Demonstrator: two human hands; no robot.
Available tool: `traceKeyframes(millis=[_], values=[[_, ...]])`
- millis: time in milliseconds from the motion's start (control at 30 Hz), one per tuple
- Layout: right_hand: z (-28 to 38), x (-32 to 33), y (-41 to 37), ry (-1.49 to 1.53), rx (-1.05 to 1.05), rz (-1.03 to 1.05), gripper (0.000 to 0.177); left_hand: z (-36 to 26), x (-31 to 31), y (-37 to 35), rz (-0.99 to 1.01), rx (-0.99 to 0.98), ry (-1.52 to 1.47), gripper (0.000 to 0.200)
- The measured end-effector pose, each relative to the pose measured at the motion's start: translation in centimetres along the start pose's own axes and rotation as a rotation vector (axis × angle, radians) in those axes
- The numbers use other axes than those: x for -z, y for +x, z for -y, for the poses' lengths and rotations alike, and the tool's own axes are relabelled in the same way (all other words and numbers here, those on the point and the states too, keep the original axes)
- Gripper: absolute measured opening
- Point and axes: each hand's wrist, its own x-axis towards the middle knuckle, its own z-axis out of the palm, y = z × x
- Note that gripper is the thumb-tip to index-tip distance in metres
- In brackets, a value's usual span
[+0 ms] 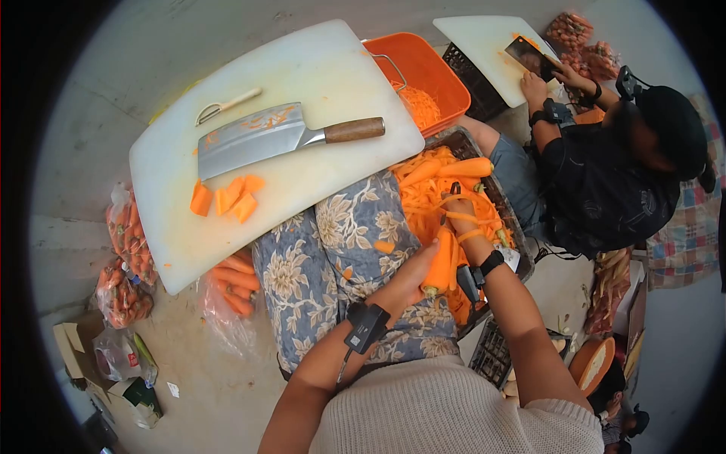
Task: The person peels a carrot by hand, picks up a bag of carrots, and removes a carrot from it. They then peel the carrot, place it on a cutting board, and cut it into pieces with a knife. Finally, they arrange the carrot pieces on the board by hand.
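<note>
l hand (414, 278) closed round the lower end of a carrot (440, 261), upright over the near edge of the peel crate (495, 191); r hand (463, 216) grips a peeler (454, 191) at its top. prob. peeling, mid-way; next pass calls for turning the carrot to an unpeeled side. beyond, cleaver (249, 140) at middle of board (318, 68), cut chunks (227, 198) by its near edge.

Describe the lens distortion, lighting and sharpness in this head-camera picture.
Head view: fisheye circle with black corners, cutting board edges bowed; soft light, faint shadows; slight sheen on the cleaver; the left hand gripping a carrot and the right hand with a peeler look sharp.
</note>
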Motion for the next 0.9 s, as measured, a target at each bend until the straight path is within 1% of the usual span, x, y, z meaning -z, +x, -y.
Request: traceKeyframes(millis=[33,100,133,200,233,267,300,333,367,400,433,467,500,533,567,600,667,700,733,767,800,833,900], values=[[0.0,0.3,0.2,0.001,0.0,0.002,0.019,0.0,-0.1,-0.2,-0.002,-0.001,0.0,0.042],[0.1,1.6,1.2,0.031,-0.057,-0.064,0.02,-0.3,-0.2,-0.7,0.003,0.079,0.043,0.041],[-1.8,2.4,3.2,-0.09,0.039,-0.144,0.022,-0.6,-0.2,-1.0,-0.002,0.071,0.042,0.041],[-5.0,3.4,3.4,-0.149,0.068,-0.139,0.024,-0.9,-0.2,-1.6,0.114,0.028,0.262,0.047],[-6.5,3.8,2.9,-0.21,0.094,-0.145,0.027,-1.0,0.3,-1.4,0.113,0.024,0.26,0.047],[-8.0,4.0,2.4,-0.216,0.095,-0.14,0.027,-0.9,1.0,-1.0,0.181,0.051,0.182,0.048],[-9.5,4.2,1.7,-0.179,0.138,-0.186,0.027,-0.7,1.4,-0.8,0.249,0.078,0.099,0.049],[-10.2,4.5,1.0,-0.143,0.181,-0.23,0.027,-0.8,1.3,-0.9,0.249,0.072,0.085,0.049],[-10.6,4.9,0.5,-0.155,0.178,-0.223,0.027,-1.0,1.1,-0.9,0.264,0.061,0.0,0.05],[-10.7,5.3,-0.3,-0.078,0.17,-0.225,0.028,-1.1,1.0,-1.1,0.278,0.053,-0.083,0.052],[-10.7,5.5,-0.9,0.004,0.163,-0.232,0.029,-1.1,0.9,-1.3,0.278,0.054,-0.086,0.052],[-10.6,5.7,-1.5,0.006,0.163,-0.236,0.029,-1.2,0.7,-1.4,0.309,0.045,-0.109,0.053],[-9.6,5.6,-2.5,0.109,0.13,-0.259,0.02,-1.3,0.6,-1.5,0.343,0.038,-0.128,0.055],[-8.2,5.4,-3.7,0.211,0.098,-0.282,0.016,-1.3,0.4,-1.6,0.348,0.04,-0.123,0.055],[-6.8,5.2,-4.8,0.311,0.066,-0.301,0.019,-1.3,0.3,-1.7,0.289,0.057,-0.138,0.056],[-5.0,4.8,-6.0,0.308,0.07,-0.303,0.019,-1.3,0.2,-1.7,0.228,0.073,-0.156,0.056],[-1.1,3.6,-8.7,0.442,0.172,-0.319,0.028,-0.8,0.8,-1.0,0.237,0.058,-0.161,0.055],[0.5,3.0,-10.2,0.437,0.176,-0.317,0.028,-0.6,1.0,-0.8,0.242,0.047,-0.162,0.054],[2.0,2.4,-11.6,0.455,0.213,-0.244,0.03,-0.6,0.9,-0.9,0.248,0.045,-0.165,0.054],[3.2,1.7,-12.9,0.472,0.252,-0.171,0.032,-0.8,0.7,-1.1,0.223,0.043,-0.149,0.049],[4.0,0.8,-13.8,0.419,0.275,-0.174,0.031,-0.9,0.5,-1.3,0.201,0.038,-0.133,0.045],[4.2,0.3,-14.3,0.413,0.283,-0.172,0.031,-0.7,0.5,-1.1,0.209,0.034,-0.135,0.045],[4.3,-0.9,-15.0,0.134,0.367,-0.113,0.03,-0.3,0.7,-0.7,0.195,-0.04,-0.123,0.042]])
